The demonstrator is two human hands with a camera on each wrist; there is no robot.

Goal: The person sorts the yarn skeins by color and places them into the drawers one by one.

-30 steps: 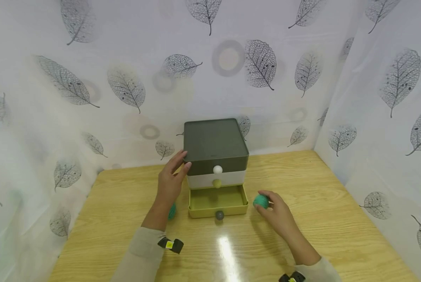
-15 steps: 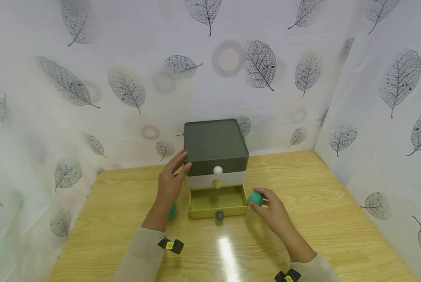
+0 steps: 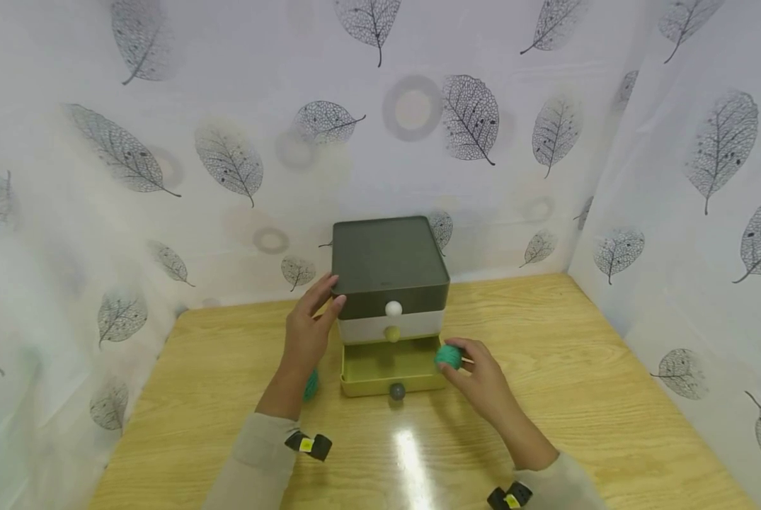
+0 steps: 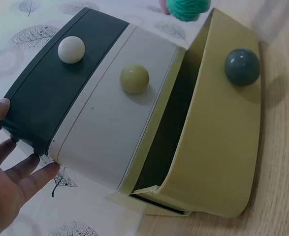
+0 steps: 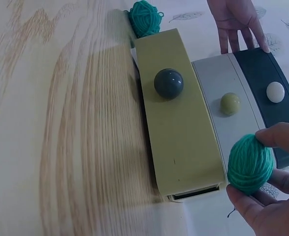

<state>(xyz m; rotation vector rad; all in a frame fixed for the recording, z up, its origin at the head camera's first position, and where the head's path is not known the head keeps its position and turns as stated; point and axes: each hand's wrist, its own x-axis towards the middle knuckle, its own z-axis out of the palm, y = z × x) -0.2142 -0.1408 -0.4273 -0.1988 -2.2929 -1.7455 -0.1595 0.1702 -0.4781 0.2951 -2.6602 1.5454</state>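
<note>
A small drawer cabinet [image 3: 389, 255] with a dark green top tier and a white middle tier stands on the table. Its bottom olive drawer [image 3: 380, 388] is pulled out, with a dark round knob [image 4: 242, 67] on its front. My left hand [image 3: 306, 329] rests its fingertips on the left side of the cabinet, fingers extended. My right hand [image 3: 482, 375] pinches a green ball of yarn [image 5: 250, 163] between thumb and fingers, at the right edge of the pulled-out drawer. A second green yarn ball [image 5: 144, 18] lies left of the drawer, partly hidden behind my left forearm in the head view.
The wooden table [image 3: 214, 418] reaches to a leaf-patterned curtain [image 3: 278, 163] at the back and sides. A white knob [image 3: 393, 308] and an olive knob [image 3: 392, 333] stick out from the upper drawers.
My right hand has moved left with the yarn ball, from beside the drawer to over its right edge. The left hand has stayed against the cabinet.
</note>
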